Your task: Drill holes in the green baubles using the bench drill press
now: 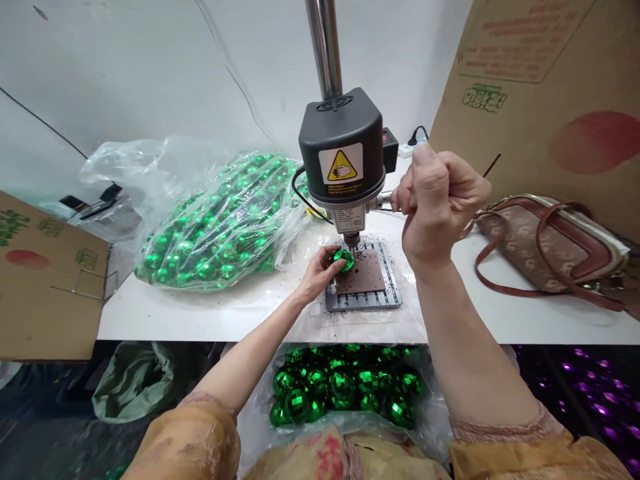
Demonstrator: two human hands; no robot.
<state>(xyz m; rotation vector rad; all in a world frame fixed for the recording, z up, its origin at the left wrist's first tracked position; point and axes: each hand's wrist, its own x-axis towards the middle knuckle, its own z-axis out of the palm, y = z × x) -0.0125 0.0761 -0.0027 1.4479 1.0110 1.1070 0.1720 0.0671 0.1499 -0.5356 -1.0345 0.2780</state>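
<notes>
A shiny green mirror-faceted ball [344,260] is pinched in my left hand [323,270], just under the chuck of the drill press [343,147]. Whether the bit touches the ball is hidden. My right hand [435,197] is wrapped round the feed handle [397,200] on the press's right side, covering most of it. Below the ball, a brown board [367,280] lies on the slotted metal base [370,307], with dark shavings scattered over both.
A clear bag of green balls [215,227] lies left of the press. More green balls [345,387] fill a plastic-lined space below the table edge. A brown handbag [545,247] lies right; cardboard boxes [540,100] stand at both sides. Purple balls [590,393] show at lower right.
</notes>
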